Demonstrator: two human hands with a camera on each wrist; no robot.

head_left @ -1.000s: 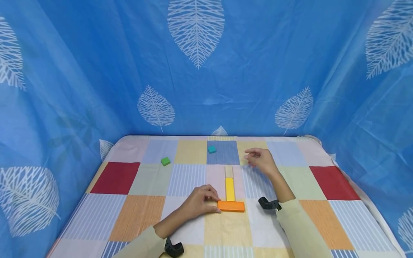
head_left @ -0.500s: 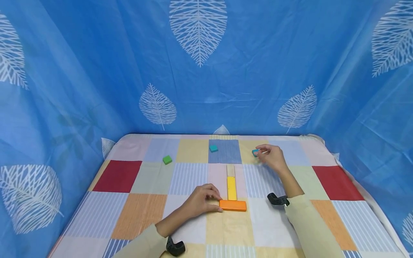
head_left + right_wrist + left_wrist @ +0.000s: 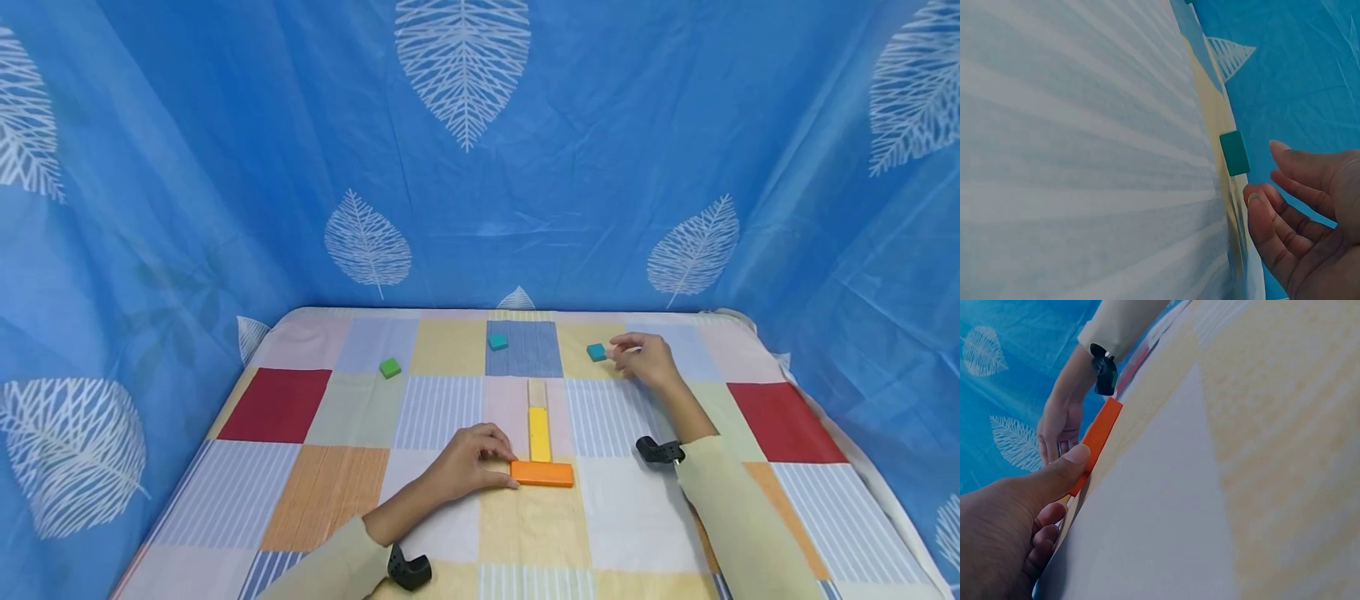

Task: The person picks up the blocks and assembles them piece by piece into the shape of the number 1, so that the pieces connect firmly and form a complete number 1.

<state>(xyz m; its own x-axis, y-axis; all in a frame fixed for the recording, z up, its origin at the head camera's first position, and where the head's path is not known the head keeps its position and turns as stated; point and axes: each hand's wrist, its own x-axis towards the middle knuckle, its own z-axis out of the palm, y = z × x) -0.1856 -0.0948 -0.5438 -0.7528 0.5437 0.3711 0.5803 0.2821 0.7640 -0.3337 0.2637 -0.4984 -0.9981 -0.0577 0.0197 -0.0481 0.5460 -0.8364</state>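
At nine o'clock from the right hand (image 3: 645,359), with twelve taken as straight away from the person, lies the blue block (image 3: 596,352), flat on the worktop (image 3: 450,346) and just beside the fingertips. The right wrist view shows it apart from them. That hand holds nothing: its fingers are loosely bent and its thumb stands off. The right hand is clearly the nearer of the two. From the head view the block has no evident long axis; its nine o'clock to three o'clock offset from the hand is judged the governing relation.

The left hand (image 3: 468,461) pinches the nine o'clock end of the orange block (image 3: 543,474), whose long axis runs nine to three. The yellow block (image 3: 539,434) runs twelve to six, its near end against the orange block's far side. A second blue block (image 3: 498,342) lies well apart, at nine o'clock from the first.
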